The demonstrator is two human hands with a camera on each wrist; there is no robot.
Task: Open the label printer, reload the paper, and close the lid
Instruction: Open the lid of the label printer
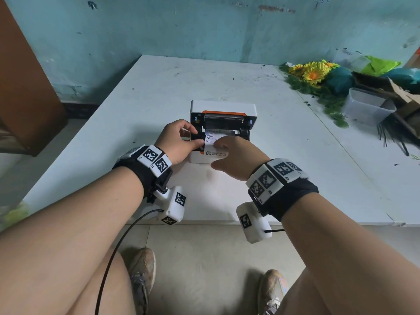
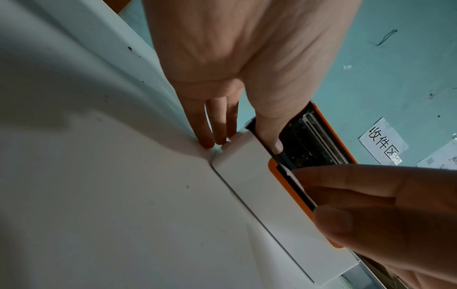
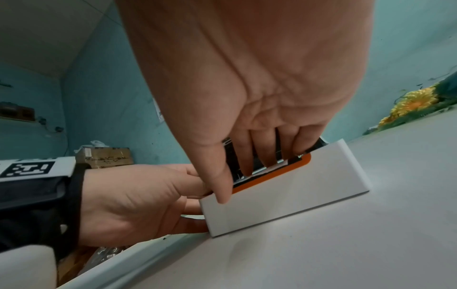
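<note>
The white label printer (image 1: 200, 158) with orange trim sits mid-table, its lid (image 1: 223, 106) raised at the back. A printed label paper strip (image 1: 212, 142) lies in the open bay. My left hand (image 1: 195, 136) grips the printer's left wall, thumb inside the black bay and fingers down the outer side (image 2: 245, 144). My right hand (image 1: 227, 151) lays straight fingers on the paper, with the thumb against the printer's front face (image 3: 241, 183). In the right wrist view the paper (image 3: 277, 166) shows under those fingers, above the printer body (image 3: 284, 199).
The printer stands on a white table (image 1: 136, 105) whose front edge (image 1: 227, 222) is near my wrists. At the right rear lie artificial sunflowers (image 1: 314, 73), a clear plastic tub (image 1: 368, 106) and torn cardboard (image 1: 396, 92). A brown cabinet (image 1: 22, 87) stands left.
</note>
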